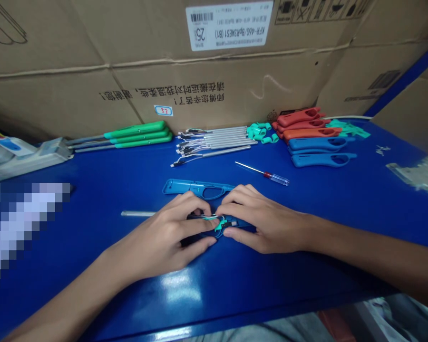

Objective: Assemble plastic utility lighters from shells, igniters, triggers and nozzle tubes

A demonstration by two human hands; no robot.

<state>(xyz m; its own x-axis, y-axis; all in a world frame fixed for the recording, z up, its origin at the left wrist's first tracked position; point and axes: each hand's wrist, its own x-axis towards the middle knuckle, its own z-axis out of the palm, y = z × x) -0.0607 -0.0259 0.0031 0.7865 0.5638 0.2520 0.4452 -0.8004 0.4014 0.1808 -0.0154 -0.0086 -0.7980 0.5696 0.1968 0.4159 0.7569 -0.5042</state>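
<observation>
My left hand [180, 228] is closed around a blue stick-lighter handle half [219, 233] low over the table, its fingertips beside a small green trigger piece [219, 225]. From the other end my right hand [260, 221] grips the same handle half with thumb and fingers. A black igniter part [229, 224] with a thin white wire lies in the handle, between the two hands. To the left, a metal tube [138, 213] sticks out from behind my left hand. Just beyond my fingers lies the other blue handle half [185, 186], inner side up. My fingers partly hide the held parts.
Behind lie finished-looking green lighters [139, 134], metal tubes with wires [221, 141], green rings [260, 130], red and blue handle shells [319, 145] and green triggers [347, 128]. A screwdriver [276, 178] is nearer. A power strip [50, 154] stands left; a cardboard box [128, 42] closes the back.
</observation>
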